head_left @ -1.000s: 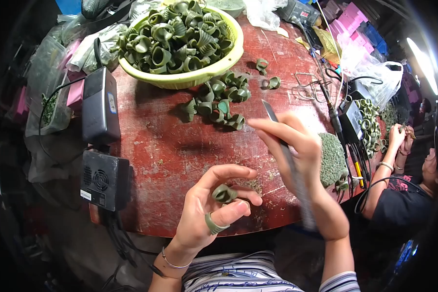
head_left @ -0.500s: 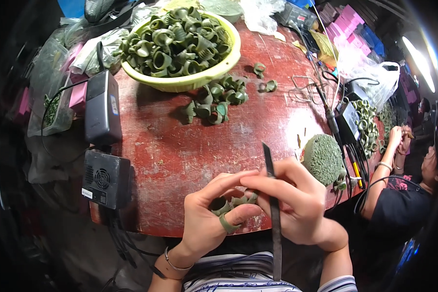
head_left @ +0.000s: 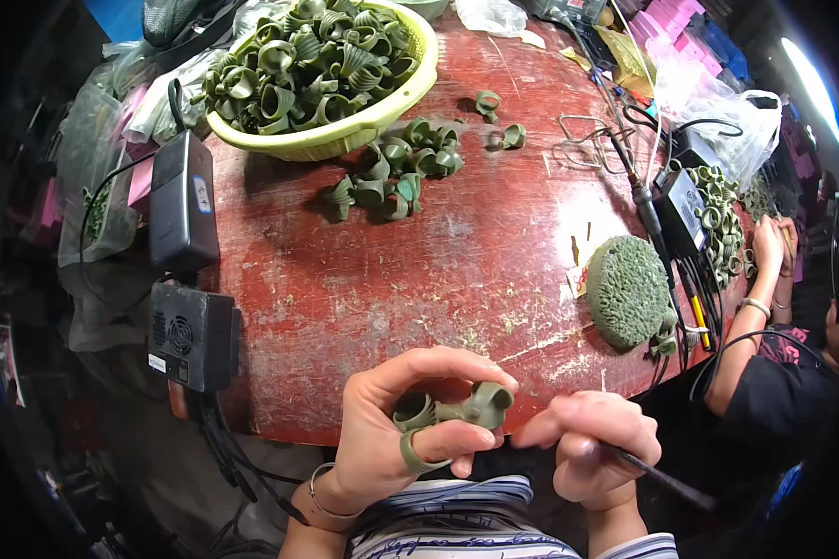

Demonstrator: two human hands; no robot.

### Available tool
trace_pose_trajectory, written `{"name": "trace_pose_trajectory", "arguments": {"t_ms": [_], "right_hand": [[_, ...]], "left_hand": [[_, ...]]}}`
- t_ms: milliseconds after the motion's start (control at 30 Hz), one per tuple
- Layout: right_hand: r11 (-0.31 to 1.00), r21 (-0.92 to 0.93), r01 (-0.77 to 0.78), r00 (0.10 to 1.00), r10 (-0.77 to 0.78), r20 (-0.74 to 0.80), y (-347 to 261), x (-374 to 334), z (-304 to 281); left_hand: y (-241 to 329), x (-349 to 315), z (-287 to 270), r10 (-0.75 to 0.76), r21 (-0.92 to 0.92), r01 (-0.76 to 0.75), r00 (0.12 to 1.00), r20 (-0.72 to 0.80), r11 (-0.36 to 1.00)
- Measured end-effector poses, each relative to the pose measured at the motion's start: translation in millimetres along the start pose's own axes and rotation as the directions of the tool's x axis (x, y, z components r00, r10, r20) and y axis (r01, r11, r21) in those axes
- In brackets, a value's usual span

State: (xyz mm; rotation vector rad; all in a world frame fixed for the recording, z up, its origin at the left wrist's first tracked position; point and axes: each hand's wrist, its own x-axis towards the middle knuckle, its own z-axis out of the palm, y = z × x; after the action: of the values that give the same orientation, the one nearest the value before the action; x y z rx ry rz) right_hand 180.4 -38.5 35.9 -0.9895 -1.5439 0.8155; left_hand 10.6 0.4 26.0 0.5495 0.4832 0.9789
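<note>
Close to the table's front edge, my left hand (head_left: 371,427) is closed round green wax-like rings (head_left: 488,404), with thumb and fingertips pinching one of them. A plain green band (head_left: 412,454) circles the base of that thumb. Just to the right, my right hand (head_left: 595,438) grips a slim dark file (head_left: 667,482), which points down and away to the right. The two hands are apart. Farther off, a heap of loose green rings (head_left: 396,168) lies on the red table (head_left: 419,279), in front of a yellow-green basket (head_left: 326,142) piled with more of them.
A round green textured block (head_left: 627,292) sits at the right, by cables and a corded handpiece (head_left: 643,200). Two dark boxy devices, one a fan unit (head_left: 193,335), line the left edge. Beyond the cables, a co-worker's hands (head_left: 776,247) are busy near more rings.
My right hand has drawn away from the left one and swung the file from upright to slanting down right. The held rings are more exposed. The view has shifted slightly.
</note>
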Motion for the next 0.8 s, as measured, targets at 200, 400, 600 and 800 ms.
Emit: {"name": "trace_pose_trajectory", "arguments": {"t_ms": [200, 400, 600, 800], "right_hand": [[0.991, -0.127, -0.036, 0.997, 0.026, -0.078, -1.5, -2.7, -3.9], [0.999, -0.046, -0.03, 0.999, 0.028, -0.027, -8.3, 13.0, 0.3], [0.991, 0.088, -0.101, 0.991, 0.093, 0.096, -2.7, 23.7, 9.6], [0.983, 0.097, -0.156, 0.987, 0.153, 0.045, 1.5, 30.3, 23.7]], "left_hand": [[-0.1, 2.0, 4.3, 0.216, 0.609, -0.145, 0.975, -0.045, 0.78], [-5.7, 3.1, 3.9, 0.32, 0.707, -0.193, 0.946, -0.049, 0.68], [2.4, 2.8, 0.3, 0.329, 0.762, -0.199, 0.944, -0.02, 0.616], [7.0, 1.7, 1.1, 0.254, 0.727, -0.152, 0.967, -0.032, 0.67]]}}
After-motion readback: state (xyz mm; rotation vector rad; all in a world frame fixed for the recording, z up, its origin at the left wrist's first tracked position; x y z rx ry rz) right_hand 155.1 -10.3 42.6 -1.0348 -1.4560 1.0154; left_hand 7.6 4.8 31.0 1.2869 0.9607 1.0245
